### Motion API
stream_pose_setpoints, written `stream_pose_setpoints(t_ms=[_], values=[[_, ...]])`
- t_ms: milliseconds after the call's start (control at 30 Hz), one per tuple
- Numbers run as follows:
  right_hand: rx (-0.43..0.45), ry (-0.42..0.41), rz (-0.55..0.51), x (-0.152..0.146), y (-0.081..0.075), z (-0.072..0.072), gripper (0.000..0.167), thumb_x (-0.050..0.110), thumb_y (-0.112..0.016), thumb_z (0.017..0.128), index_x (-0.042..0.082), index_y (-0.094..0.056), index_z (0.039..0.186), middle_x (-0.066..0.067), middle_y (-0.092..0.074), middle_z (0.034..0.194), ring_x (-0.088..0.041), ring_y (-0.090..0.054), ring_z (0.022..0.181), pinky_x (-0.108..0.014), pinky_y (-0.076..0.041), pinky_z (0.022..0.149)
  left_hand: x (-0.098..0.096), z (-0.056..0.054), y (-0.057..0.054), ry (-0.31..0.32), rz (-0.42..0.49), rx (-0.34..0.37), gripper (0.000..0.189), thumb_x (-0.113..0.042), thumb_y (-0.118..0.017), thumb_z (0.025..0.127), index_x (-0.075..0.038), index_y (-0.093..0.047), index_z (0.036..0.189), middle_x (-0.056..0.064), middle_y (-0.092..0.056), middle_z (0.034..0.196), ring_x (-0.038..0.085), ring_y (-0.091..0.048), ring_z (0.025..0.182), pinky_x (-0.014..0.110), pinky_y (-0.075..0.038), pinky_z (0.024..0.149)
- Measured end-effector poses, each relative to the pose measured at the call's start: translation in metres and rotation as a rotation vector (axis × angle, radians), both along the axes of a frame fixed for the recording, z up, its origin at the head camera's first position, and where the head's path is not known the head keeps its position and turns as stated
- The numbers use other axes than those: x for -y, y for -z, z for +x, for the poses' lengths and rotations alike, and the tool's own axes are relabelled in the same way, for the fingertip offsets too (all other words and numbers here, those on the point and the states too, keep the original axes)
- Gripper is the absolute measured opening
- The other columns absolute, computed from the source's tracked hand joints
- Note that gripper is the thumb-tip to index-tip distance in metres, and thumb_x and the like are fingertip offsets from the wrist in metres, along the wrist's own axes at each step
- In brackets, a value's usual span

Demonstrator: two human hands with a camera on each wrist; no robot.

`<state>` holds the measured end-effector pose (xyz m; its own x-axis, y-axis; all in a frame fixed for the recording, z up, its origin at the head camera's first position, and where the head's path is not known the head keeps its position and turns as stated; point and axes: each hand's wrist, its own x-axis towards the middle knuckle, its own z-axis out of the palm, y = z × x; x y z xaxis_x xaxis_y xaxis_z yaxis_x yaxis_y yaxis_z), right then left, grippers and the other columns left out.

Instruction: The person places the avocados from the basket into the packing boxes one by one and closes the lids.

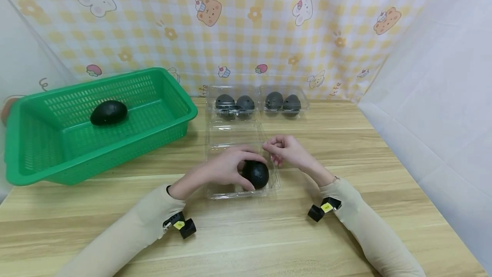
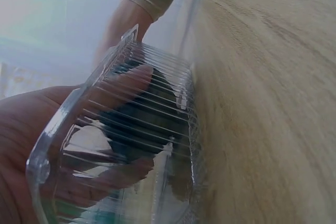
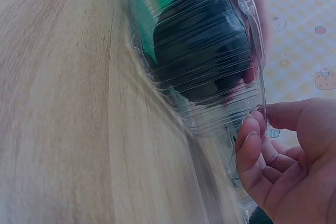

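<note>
A dark avocado [image 1: 258,175] sits at the right end of an open clear plastic clamshell box [image 1: 226,190] on the table. My left hand [image 1: 226,167] grips it from the left, thumb on the near side and fingers on the far side. Through the ribbed box wall, the left wrist view shows the same avocado [image 2: 157,98] between thumb and fingers. At the box's right edge, my right hand [image 1: 287,152] pinches the rim. The right wrist view has that hand [image 3: 286,158] with thumb and fingertip on the plastic edge, close to the avocado [image 3: 202,45].
On the left stands a green basket [image 1: 127,142] with one dark avocado [image 1: 109,113] in it. Behind the open box are two closed clear boxes, a left one [image 1: 235,90] and a right one [image 1: 303,101], each holding two dark avocados. A patterned curtain [image 1: 246,33] hangs along the table's back edge.
</note>
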<state>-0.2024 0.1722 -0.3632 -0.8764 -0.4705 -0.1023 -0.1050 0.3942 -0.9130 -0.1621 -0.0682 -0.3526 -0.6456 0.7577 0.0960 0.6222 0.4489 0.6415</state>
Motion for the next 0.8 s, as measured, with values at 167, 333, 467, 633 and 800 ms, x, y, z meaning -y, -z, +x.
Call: stream_pose_setpoints(t_ms=[167, 333, 467, 633, 800], values=[[0.002, -0.003, -0.002, -0.0007, 0.0013, -0.0008, 0.028, 0.021, -0.062, 0.103, -0.007, -0.064, 0.106, -0.006, -0.06, 0.067, -0.015, -0.057, 0.058, -0.024, -0.051, 0.052, -0.0018, -0.0013, 0.001, 0.02, 0.034, 0.05, 0.071, -0.02, -0.092, 0.075, -0.012, -0.062, 0.139, 0.013, -0.054, 0.145, 0.028, -0.059, 0.122, 0.037, -0.052, 0.097], [0.007, 0.0, -0.004, -0.0006, 0.0025, -0.0012, 0.026, 0.021, -0.062, 0.103, -0.005, -0.064, 0.105, -0.005, -0.059, 0.067, -0.014, -0.056, 0.058, -0.024, -0.05, 0.052, -0.001, -0.002, 0.0002, 0.002, 0.071, 0.106, 0.071, -0.013, -0.092, 0.074, -0.008, -0.061, 0.138, 0.014, -0.058, 0.139, 0.024, -0.069, 0.102, 0.026, -0.057, 0.082], [0.007, 0.0, -0.011, -0.0005, 0.0031, -0.0014, 0.025, 0.02, -0.062, 0.102, -0.005, -0.064, 0.103, -0.005, -0.059, 0.066, -0.014, -0.056, 0.057, -0.023, -0.049, 0.052, -0.001, -0.0003, -0.0003, -0.013, 0.082, 0.102, 0.071, -0.012, -0.093, 0.072, -0.006, -0.06, 0.135, 0.014, -0.059, 0.135, 0.024, -0.069, 0.1, 0.029, -0.057, 0.084], [0.007, -0.004, -0.019, -0.0001, 0.0027, -0.0012, 0.027, 0.02, -0.062, 0.103, -0.007, -0.062, 0.103, -0.005, -0.058, 0.066, -0.014, -0.056, 0.057, -0.023, -0.049, 0.051, -0.0019, 0.0024, -0.0001, -0.061, 0.085, 0.119, 0.072, -0.01, -0.095, 0.068, -0.005, -0.057, 0.13, 0.013, -0.055, 0.128, 0.025, -0.065, 0.102, 0.028, -0.057, 0.084], [0.009, -0.009, -0.026, 0.0001, 0.0022, -0.0009, 0.029, 0.019, -0.061, 0.103, -0.009, -0.062, 0.104, -0.005, -0.058, 0.066, -0.014, -0.056, 0.057, -0.023, -0.049, 0.051, -0.0006, 0.0027, -0.002, -0.076, 0.052, 0.091, 0.072, -0.016, -0.097, 0.065, -0.004, -0.058, 0.124, 0.01, -0.056, 0.119, 0.024, -0.062, 0.101, 0.03, -0.056, 0.086]])
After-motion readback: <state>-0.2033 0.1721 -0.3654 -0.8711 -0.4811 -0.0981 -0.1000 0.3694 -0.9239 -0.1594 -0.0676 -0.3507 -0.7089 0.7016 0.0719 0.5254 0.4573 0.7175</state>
